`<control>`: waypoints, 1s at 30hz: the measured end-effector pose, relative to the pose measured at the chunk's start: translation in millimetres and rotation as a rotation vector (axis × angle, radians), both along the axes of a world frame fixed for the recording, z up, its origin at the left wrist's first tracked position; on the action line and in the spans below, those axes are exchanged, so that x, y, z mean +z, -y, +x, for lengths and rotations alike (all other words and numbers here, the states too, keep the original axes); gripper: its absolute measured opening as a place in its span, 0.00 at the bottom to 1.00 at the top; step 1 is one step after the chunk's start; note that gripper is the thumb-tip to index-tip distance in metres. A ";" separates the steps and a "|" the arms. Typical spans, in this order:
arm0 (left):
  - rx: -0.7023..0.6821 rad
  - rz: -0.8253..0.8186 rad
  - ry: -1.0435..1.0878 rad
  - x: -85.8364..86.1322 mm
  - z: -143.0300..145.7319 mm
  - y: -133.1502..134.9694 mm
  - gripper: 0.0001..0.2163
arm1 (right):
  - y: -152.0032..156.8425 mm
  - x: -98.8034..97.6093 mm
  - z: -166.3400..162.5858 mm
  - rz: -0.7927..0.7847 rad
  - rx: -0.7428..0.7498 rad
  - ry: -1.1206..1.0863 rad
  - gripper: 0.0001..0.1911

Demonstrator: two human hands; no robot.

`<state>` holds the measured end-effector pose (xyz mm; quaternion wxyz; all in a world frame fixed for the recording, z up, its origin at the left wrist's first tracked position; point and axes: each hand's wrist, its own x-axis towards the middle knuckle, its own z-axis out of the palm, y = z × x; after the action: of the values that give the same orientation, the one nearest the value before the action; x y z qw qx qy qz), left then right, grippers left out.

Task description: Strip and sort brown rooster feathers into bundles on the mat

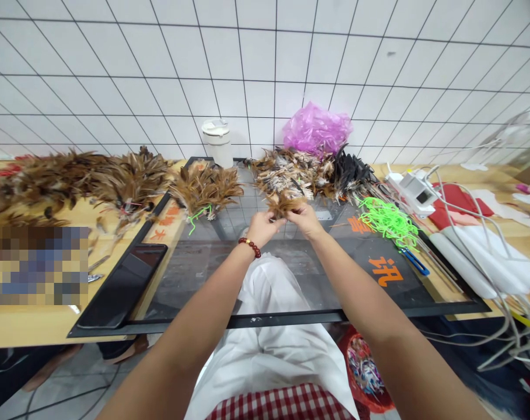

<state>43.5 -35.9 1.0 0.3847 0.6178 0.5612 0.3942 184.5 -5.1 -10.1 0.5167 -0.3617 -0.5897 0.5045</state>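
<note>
Left hand (262, 227) and right hand (307, 220) both pinch one small feather bundle (284, 205), held over the glass sheet (291, 280) mid-bench. Bare glass runs to its near edge. Feather pile (291, 172) just behind; green cords (387, 221) near right.

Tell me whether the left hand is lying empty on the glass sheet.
No, the left hand and the right hand together pinch a small bunch of brown feathers over the glass sheet.
</note>
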 end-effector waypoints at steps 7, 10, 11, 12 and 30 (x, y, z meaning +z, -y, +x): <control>0.035 -0.108 0.351 6.1 0.5 0.1 0.09 | 6.4 8.2 -0.7 0.037 0.007 -0.088 0.10; 0.042 -0.114 0.434 9.3 -1.7 -0.1 0.11 | 6.8 10.5 -0.2 0.006 -0.023 -0.098 0.11; 0.034 -0.131 0.458 10.4 -3.3 -0.3 0.12 | 6.5 10.5 0.0 -0.016 -0.029 -0.093 0.12; 0.010 -0.158 0.479 11.5 -5.1 -0.6 0.12 | 6.0 10.3 0.2 -0.035 -0.039 -0.089 0.12; -0.190 -0.293 0.394 17.0 -13.3 -1.9 0.11 | 6.5 8.4 1.7 -0.009 0.122 0.037 0.17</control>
<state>30.2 -34.0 18.0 0.6073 0.5167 0.4660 0.3834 186.2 -11.7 -1.7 0.4721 -0.3365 -0.6181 0.5309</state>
